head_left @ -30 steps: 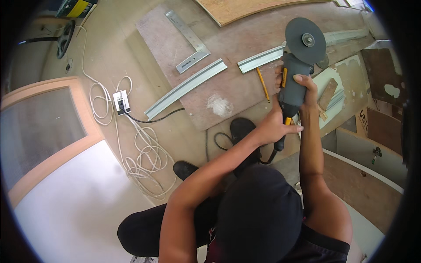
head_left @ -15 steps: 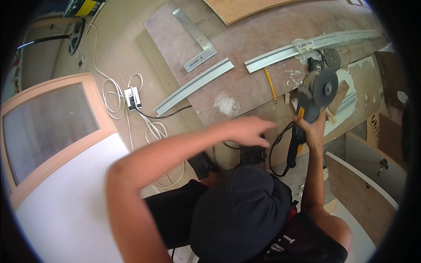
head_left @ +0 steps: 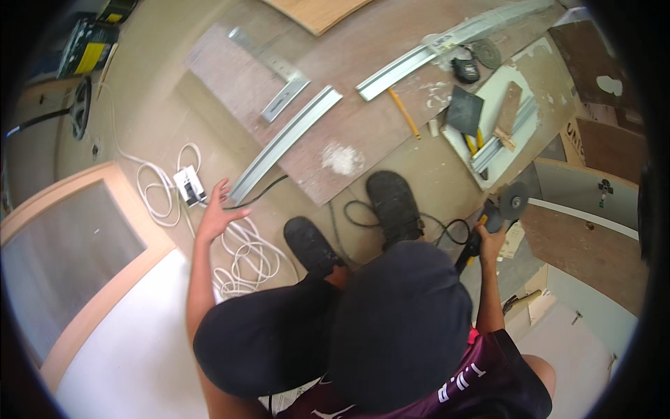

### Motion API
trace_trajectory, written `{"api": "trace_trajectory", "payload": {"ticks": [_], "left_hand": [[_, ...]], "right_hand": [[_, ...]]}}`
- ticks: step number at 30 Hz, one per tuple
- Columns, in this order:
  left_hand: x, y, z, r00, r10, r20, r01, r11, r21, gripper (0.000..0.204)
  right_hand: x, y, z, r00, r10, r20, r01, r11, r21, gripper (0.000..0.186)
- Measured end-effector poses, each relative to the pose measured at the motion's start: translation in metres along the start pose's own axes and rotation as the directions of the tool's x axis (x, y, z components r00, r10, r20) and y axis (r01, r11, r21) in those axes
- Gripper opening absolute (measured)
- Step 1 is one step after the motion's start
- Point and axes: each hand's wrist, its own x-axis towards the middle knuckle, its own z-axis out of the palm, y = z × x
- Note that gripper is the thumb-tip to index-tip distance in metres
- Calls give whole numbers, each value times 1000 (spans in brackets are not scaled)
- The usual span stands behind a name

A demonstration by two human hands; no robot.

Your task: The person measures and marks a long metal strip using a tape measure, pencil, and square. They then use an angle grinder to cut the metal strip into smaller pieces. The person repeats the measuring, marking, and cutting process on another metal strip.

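My left hand point(head_left: 218, 215), fingers spread, is by the near end of a short silver metal channel point(head_left: 285, 144); whether a fingertip touches it I cannot tell. My right hand point(head_left: 492, 243) is wrapped round a black angle grinder point(head_left: 493, 221), held low at the right with its disc point(head_left: 515, 202) facing up. A longer metal channel point(head_left: 398, 72) lies beyond the short one on a brownish board point(head_left: 377, 133). Beside them rest a metal try square point(head_left: 287, 98) and a yellow pencil point(head_left: 405, 114).
A white power outlet box point(head_left: 188, 185) and coiled white cable point(head_left: 241, 262) lie at the left. A framed door panel point(head_left: 77, 230) leans near them. A tape measure point(head_left: 465, 70) and loose disc point(head_left: 486, 52) sit far right. Cabinet panels point(head_left: 583, 241) stand at the right.
My left hand has swung left from the middle to the short channel's near end. The grinder in my right hand has come lower and nearer. The view has shifted too.
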Motion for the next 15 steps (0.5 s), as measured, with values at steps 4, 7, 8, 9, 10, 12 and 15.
{"api": "trace_trajectory", "payload": {"ticks": [4, 7, 8, 9, 10, 12, 15], "left_hand": [[-12, -37, 11, 999, 32, 16, -22, 906, -422, 120], [1, -27, 25, 994, 111, -24, -109, 879, -464, 109], [3, -36, 27, 987, 153, -55, -161, 858, -488, 93], [14, -48, 30, 981, 167, -97, -193, 875, -444, 89], [24, -58, 32, 974, 182, -137, -223, 890, -399, 85], [30, -59, 43, 946, 240, -218, -312, 854, -415, 72], [35, -38, 50, 943, 237, -234, -319, 842, -435, 68]], "right_hand": [[-32, 32, -1, 990, 35, -140, -33, 999, 12, 58], [-38, 49, -9, 961, 112, -251, -95, 992, 81, 53], [-47, 54, -1, 937, 140, -321, -129, 990, 55, 55], [-50, 63, -3, 913, 124, -388, -125, 992, 23, 57], [-50, 73, -1, 884, 108, -454, -125, 992, -9, 59], [-48, 83, -3, 853, 127, -507, -152, 988, -9, 62], [-43, 82, 5, 868, 191, -459, -201, 979, 27, 62]]}}
